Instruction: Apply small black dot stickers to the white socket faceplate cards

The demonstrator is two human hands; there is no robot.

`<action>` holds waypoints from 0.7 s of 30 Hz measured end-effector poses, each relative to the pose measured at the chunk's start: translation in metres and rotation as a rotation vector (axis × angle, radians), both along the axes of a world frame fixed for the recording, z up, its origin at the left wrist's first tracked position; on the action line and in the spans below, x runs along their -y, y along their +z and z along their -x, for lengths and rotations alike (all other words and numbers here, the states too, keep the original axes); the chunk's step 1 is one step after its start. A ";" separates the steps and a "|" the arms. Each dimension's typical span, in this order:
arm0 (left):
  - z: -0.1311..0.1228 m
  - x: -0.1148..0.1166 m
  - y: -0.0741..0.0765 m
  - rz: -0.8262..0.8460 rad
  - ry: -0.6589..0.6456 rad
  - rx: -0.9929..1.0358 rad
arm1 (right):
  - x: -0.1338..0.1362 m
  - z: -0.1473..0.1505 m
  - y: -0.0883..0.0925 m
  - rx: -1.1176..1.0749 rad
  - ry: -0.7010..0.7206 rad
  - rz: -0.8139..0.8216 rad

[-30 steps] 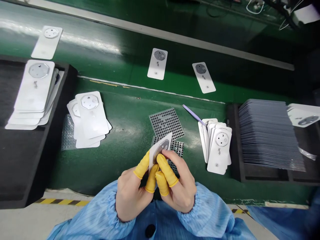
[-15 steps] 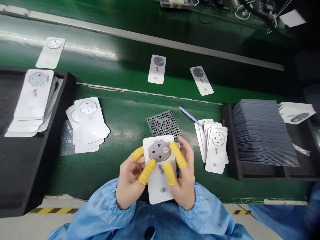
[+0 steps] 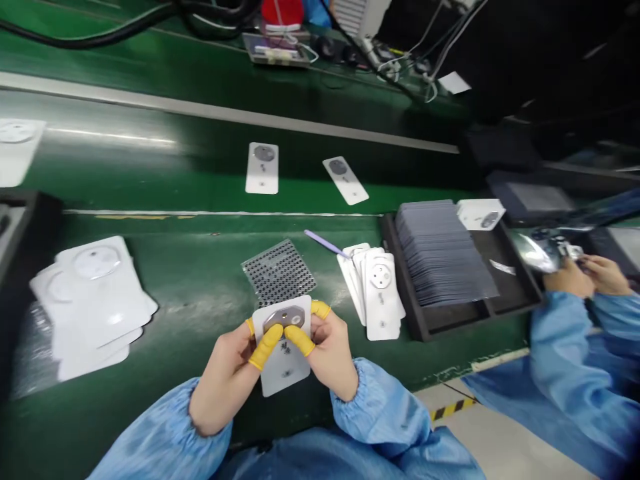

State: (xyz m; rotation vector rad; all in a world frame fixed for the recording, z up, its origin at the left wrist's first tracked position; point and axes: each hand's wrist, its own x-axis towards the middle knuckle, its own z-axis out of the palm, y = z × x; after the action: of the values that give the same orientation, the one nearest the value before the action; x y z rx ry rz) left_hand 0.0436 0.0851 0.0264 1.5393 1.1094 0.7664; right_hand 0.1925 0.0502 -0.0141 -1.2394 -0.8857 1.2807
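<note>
A white phone back panel [image 3: 286, 363] with a grey octagonal camera plate is held between my two hands, tilted. My left hand [image 3: 227, 363] grips its left edge, and my right hand [image 3: 333, 347] grips its right edge. Both thumbs, in yellow finger cots, press on the camera plate and partly cover it. Just beyond the panel lies a clear sheet of small black dots [image 3: 279, 270]. To the right, purple tweezers [image 3: 323, 241] lie with one end at a fanned stack of white panels [image 3: 383, 310]. Another panel stack [image 3: 97, 307] rests on bubble wrap at left.
A black tray [image 3: 425, 328] at right holds a dense row of grey sheets [image 3: 437, 253] and several white panels [image 3: 480, 215]. Beyond, single panels [image 3: 263, 177] lie spread out. Part of another black tray [image 3: 43, 227] is at left. A co-worker's hands [image 3: 570, 277] work at far right.
The view has swung right, bringing the co-worker into sight. My right fingers have moved from the panel's face to its edge and back, and both thumbs now meet on the camera plate.
</note>
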 end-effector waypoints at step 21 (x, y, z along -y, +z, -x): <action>-0.233 -0.323 -0.070 -0.113 0.010 -0.284 | 0.051 -0.103 -0.022 1.243 -0.408 -0.319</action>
State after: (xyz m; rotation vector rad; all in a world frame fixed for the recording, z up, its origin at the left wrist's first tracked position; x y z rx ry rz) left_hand 0.2766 0.4080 -0.0441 1.7795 1.2994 0.6386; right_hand 0.2957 -0.0004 -0.0357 -1.8030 -1.4897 -0.0936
